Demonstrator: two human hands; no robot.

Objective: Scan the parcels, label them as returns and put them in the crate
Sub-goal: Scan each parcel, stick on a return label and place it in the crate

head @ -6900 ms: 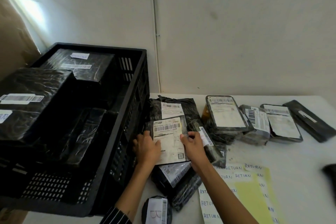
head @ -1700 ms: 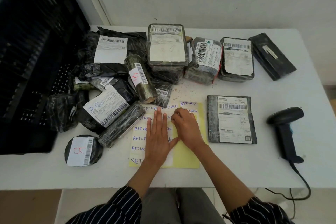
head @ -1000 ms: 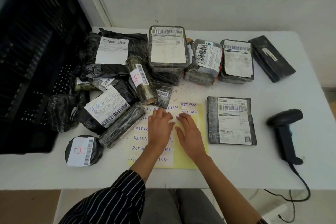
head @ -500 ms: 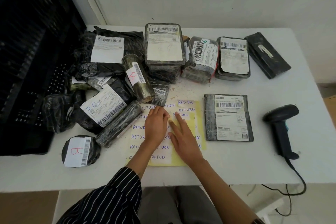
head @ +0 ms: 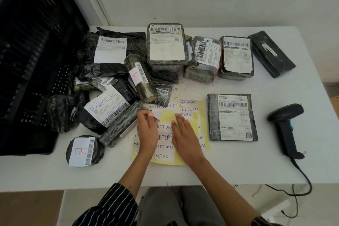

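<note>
1. Pinching a white label between thumb and fingertips of the left hand, over the upper left of the yellow sheet; impossible to tell whether still stuck to the backing.
2. Pressing that sheet flat with the right hand, palm down, fingers straight and close together, among stickers handwritten "RETURN" in blue ink.
3. Lying near the front edge of the white table, left of the sheet: round parcel, marked with a red "B" beside a barcode strip.
4. Set just right of the sheet, not touching it: flat parcel in black wrap, shipping label face up.
5. Resting farther right, well apart from that parcel: black handheld scanner, cable trailing off the front edge.
6. Heaped left of and behind the sheet: black-wrapped parcels, among them a long parcel reaching the sheet's upper left corner and a rolled parcel tilted on top, barcode and red mark showing.
7. Lined along the far side: boxed parcel stacked on another, then a shrink-wrapped parcel, a labelled box and a slim black parcel at the right end.
8. Standing at far left, against the heap: black crate, slotted wall facing the table, inside hidden.
</note>
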